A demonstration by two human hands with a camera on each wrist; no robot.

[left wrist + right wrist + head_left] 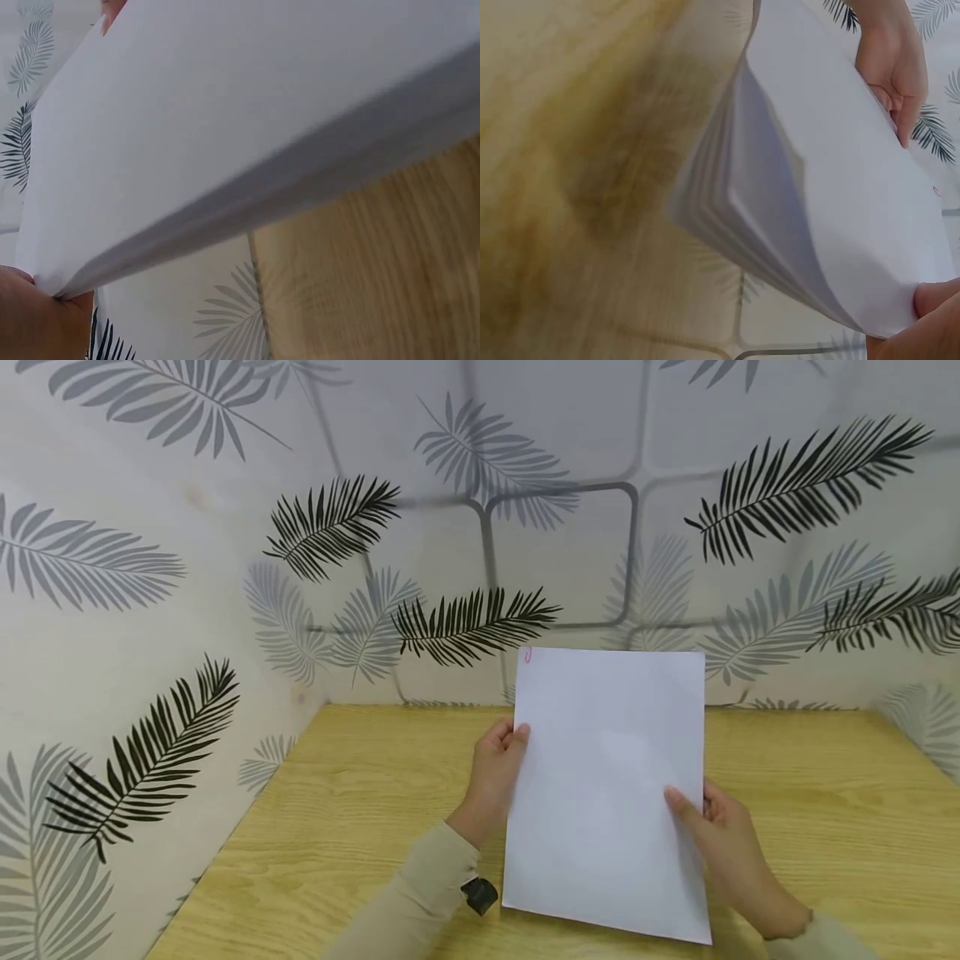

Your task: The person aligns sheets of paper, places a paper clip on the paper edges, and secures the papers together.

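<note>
A stack of white paper sheets (607, 793) is held up in front of me by both hands. A small pink paper clip (527, 654) sits at its top left corner. My left hand (497, 777) grips the left edge, thumb on the front sheet. Lower down, my right hand (723, 847) pinches the right edge, its thumb lying on the front. In the right wrist view the loose lower edges of the sheets (742, 202) fan slightly apart. The fingers behind the stack are mostly hidden.
Beneath the paper lies a wood-grain table (360, 793). Its far edge meets a wall covering (187, 635) with a feather-like leaf pattern, which also runs along the left side. A dark wrist device (480, 895) sits at the left sleeve.
</note>
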